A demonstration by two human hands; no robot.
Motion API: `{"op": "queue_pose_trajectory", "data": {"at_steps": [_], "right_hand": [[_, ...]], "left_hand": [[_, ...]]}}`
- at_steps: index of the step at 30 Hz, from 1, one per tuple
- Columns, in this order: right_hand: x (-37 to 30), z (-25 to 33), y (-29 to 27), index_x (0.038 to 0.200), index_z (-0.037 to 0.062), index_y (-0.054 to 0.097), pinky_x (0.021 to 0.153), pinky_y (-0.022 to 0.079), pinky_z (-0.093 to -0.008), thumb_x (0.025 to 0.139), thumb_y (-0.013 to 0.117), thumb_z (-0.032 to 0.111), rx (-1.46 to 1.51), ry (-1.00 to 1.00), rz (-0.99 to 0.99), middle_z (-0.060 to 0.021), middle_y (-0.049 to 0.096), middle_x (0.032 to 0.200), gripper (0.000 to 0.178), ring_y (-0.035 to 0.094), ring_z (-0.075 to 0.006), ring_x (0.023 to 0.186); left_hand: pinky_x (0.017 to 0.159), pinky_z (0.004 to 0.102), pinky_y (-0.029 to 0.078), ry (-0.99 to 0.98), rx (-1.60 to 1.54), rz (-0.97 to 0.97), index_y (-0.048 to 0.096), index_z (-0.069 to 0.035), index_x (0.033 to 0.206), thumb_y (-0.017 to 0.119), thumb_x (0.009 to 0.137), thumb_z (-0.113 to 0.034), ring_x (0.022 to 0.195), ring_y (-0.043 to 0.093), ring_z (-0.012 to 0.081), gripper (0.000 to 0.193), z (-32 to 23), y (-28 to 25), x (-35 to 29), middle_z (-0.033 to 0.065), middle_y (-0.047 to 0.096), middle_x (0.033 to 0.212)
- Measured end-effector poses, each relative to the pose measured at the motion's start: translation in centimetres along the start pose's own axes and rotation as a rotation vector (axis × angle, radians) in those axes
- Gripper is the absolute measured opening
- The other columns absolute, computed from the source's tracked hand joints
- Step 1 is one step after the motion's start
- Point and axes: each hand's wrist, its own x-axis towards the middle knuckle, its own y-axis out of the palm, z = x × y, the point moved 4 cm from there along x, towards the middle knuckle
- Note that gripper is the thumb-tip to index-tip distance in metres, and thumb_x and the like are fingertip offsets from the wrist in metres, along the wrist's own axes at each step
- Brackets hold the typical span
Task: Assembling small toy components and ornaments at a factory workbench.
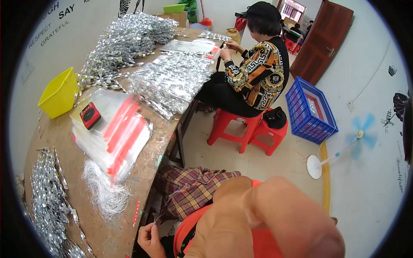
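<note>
Low beside the table's near edge, my left hand [150, 241] has thumb and fingers pinched on a thin, pale thread [157, 217]. My right hand [275, 219] looms large and blurred close to the camera, its fingers bent in; anything between them is hidden. A plaid cloth [198, 185] lies beyond my hands, next to the table. On the tabletop nearest my left hand are a red strip with white dots [136, 213] and a loose bundle of white threads [105, 189]. Clear plastic bags with red bands [90, 137] lie farther up, under a small red-and-black device [90, 115].
Silver foil strands lie at near left [47, 193], mid-table [176, 77] and in a far heap [129, 38]. A yellow basket [58, 94] stands at left. Another person [266, 69] sits on red stools [232, 124], handling something small. A blue crate [309, 112] and fan [359, 133] stand right.
</note>
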Motion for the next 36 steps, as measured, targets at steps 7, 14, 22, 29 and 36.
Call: {"op": "queue_pose_trajectory", "data": {"at_steps": [7,14,22,29,36], "right_hand": [[1.1,-1.1,-1.1,0.14,0.019,0.009,0.085,0.042,-0.0524,0.077,0.067,0.035,0.136,-0.022,0.433,-0.0194,0.05,0.121,0.087,0.053,-0.0335,0.107],[0.1,-5.0,-4.0,0.143,0.0223,0.005,0.086,0.042,-0.0561,0.075,0.07,0.037,0.19,0.005,0.568,-0.0195,0.049,0.123,0.095,0.05,-0.0345,0.112],[-1.4,-7.8,-3.2,0.141,0.0185,0.012,0.085,0.043,-0.0479,0.077,0.067,0.033,0.079,0.22,0.291,-0.0161,0.051,0.119,0.086,0.05,-0.0296,0.108],[-3.2,-9.1,-3.0,0.139,0.0151,0.017,0.084,0.044,-0.0406,0.08,0.065,0.03,-0.006,0.395,0.044,-0.0132,0.053,0.115,0.078,0.051,-0.0252,0.106],[-5.7,-9.1,-4.4,0.138,0.0118,0.023,0.083,0.045,-0.0334,0.082,0.063,0.027,-0.113,0.56,-0.202,-0.0103,0.054,0.111,0.07,0.051,-0.0209,0.103]], "left_hand": [[0.066,0.0275,0.045,0.032,-0.041,0.022,0.062,0.002,0.092,0.058,0.087,-0.012,0.072,0.056,0.0155,0.016,1.1,0.3,0.4,0.0082,0.06,0.08],[0.069,0.0288,0.045,-0.116,-0.238,0.074,0.059,0.001,0.096,0.058,0.087,-0.013,0.073,0.055,0.017,0.017,8.6,1.0,0.7,0.0094,0.06,0.082],[0.068,0.0312,0.047,-0.231,-0.144,0.362,0.039,-0.004,0.123,0.061,0.084,-0.024,0.067,0.051,0.0152,0.05,13.7,1.4,1.8,0.012,0.056,0.085],[0.056,0.0183,0.04,-0.033,-0.307,0.027,0.06,0.001,0.086,0.061,0.084,-0.007,0.061,0.048,0.003,0.008,10.8,1.5,0.9,0.0011,0.059,0.073],[0.052,0.0192,0.037,-0.046,-0.286,-0.02,0.06,-0.001,0.082,0.059,0.084,-0.005,0.058,0.045,0.0029,0.005,7.1,2.1,-0.3,-0.0005,0.057,0.07]]}}
